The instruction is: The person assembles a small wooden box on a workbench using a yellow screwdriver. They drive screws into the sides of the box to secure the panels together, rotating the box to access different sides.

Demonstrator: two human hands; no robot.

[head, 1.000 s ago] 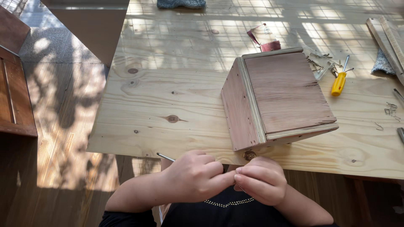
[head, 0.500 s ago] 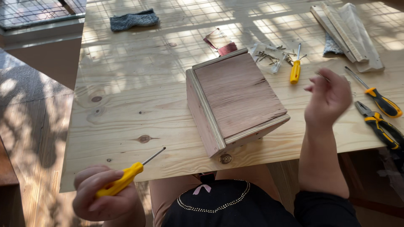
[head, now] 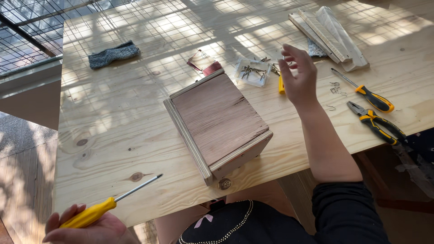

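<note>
Head view: sunlit pine bench carries a wooden box; left hand fingers grasp a screwdriver, right hand fingers released above screws.

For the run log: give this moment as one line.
left hand: holds screwdriver | right hand: open, above screw tray | box: on table

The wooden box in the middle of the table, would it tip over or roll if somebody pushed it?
Probably neither. The wooden box lies on a broad flat side on the table, so it would likely slide. Its thick boards suggest it is stiff and fairly heavy. One corner sits near the table edge, so a push that way might drop it.
</note>
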